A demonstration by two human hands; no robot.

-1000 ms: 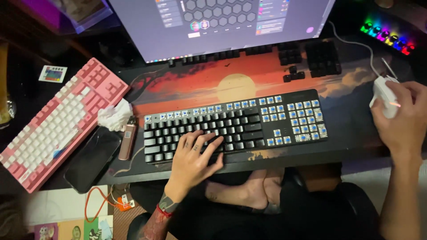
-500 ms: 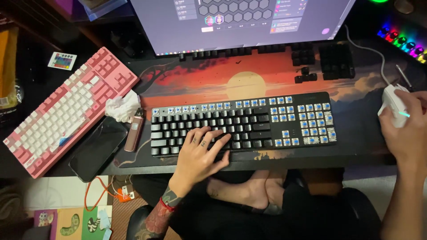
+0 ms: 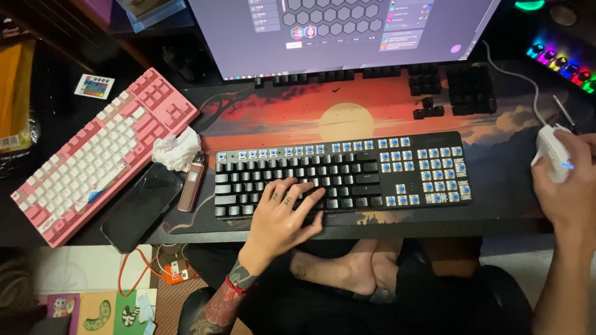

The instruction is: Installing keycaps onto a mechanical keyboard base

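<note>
A black keyboard (image 3: 372,174) with blue-lit keys lies on a sunset-print desk mat (image 3: 261,118). My left hand (image 3: 279,217) rests on its lower left keys, fingers spread over them. My right hand (image 3: 568,186) is cupped over a white mouse (image 3: 549,149) at the right edge of the desk; its white cable runs up toward the monitor (image 3: 347,31). A red band sits on my tattooed left wrist. My crossed legs and bare feet show below the desk edge.
A pink and white keyboard (image 3: 99,158) lies angled at left. Beside it are a dark phone (image 3: 141,208), a crumpled tissue (image 3: 176,149) and a slim brown device (image 3: 192,181). Loose black keycaps (image 3: 456,87) sit behind the black keyboard. Coloured lights (image 3: 559,59) glow at right.
The view has shifted slightly between frames. My left hand stays on the keyboard's lower left keys, and my right hand stays on the mouse.
</note>
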